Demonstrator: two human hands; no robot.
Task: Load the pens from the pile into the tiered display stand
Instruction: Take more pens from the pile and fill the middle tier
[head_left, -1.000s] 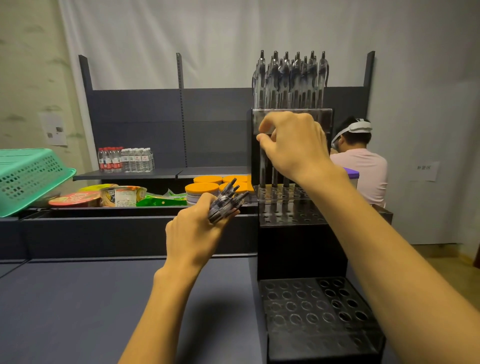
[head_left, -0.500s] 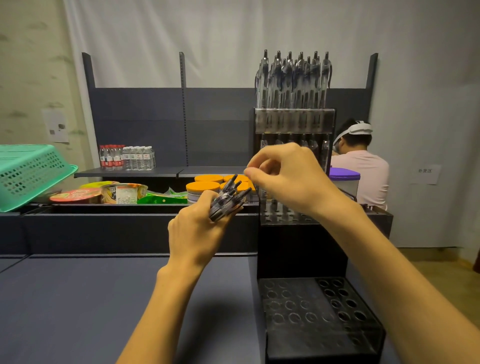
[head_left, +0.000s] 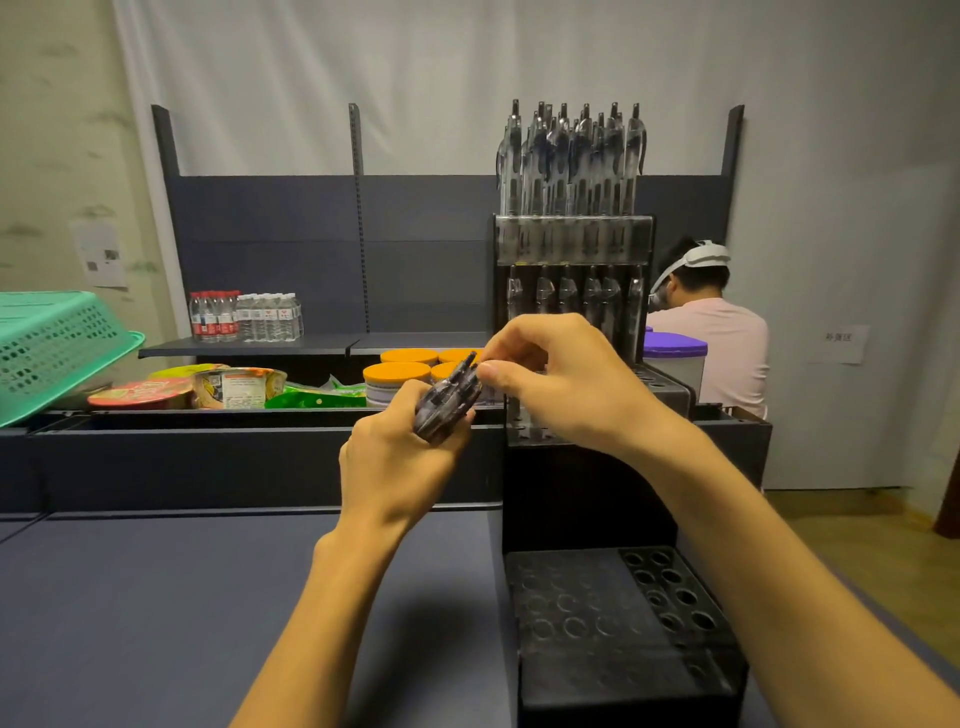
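2 hands meet: left hand grips the pens, right hand pinches one.

Clear glossy plastic pens, matt black perforated plastic display stand, smooth matt grey bench, green plastic mesh basket, white cloth curtain.

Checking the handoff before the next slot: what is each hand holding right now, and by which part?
The left hand grips a bundle of pens around their lower barrels. The right hand pinches the top end of one pen in that bundle.
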